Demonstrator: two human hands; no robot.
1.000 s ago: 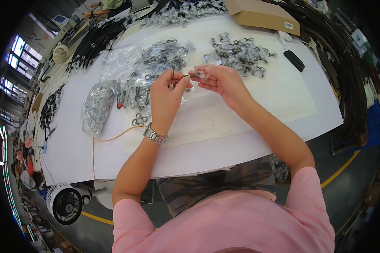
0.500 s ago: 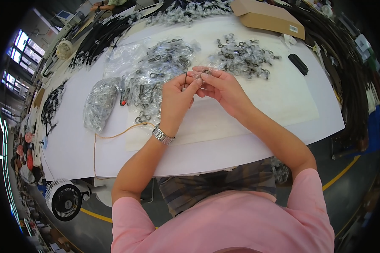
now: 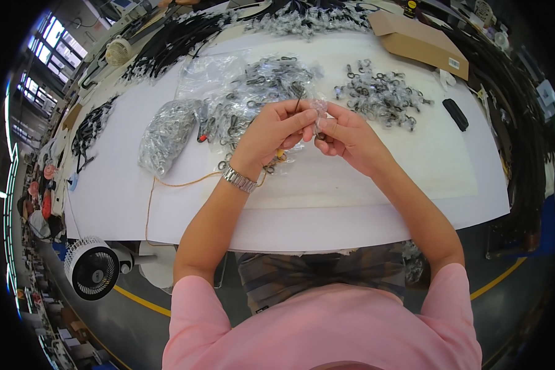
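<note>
Both of my hands meet above the middle of the table. My left hand (image 3: 276, 131), with a silver watch (image 3: 239, 179) on its wrist, is closed around a thin dark rod-like tool (image 3: 299, 98) that sticks up past the fingers. My right hand (image 3: 353, 140) pinches a small piece wrapped in clear plastic (image 3: 319, 106); a bit of dark metal shows below its fingers. The fingertips of both hands touch at this wrapping. Beyond and left of them spreads a heap of plastic-wrapped metal hooks (image 3: 234, 120), partly hidden by my left hand.
A second pile of wrapped hooks (image 3: 385, 92) lies at the right. A filled clear bag (image 3: 169, 137), an orange cord (image 3: 188, 183), a black case (image 3: 455, 115) and a cardboard box (image 3: 419, 44) rest on the white table. Dark straps (image 3: 172, 46) lie behind; a fan (image 3: 92, 269) stands left.
My hands have turned upright, bringing the clear wrapping up between the fingertips and the right fingers lower. The whole view has shifted a little, moving the table's things rightward in the picture.
</note>
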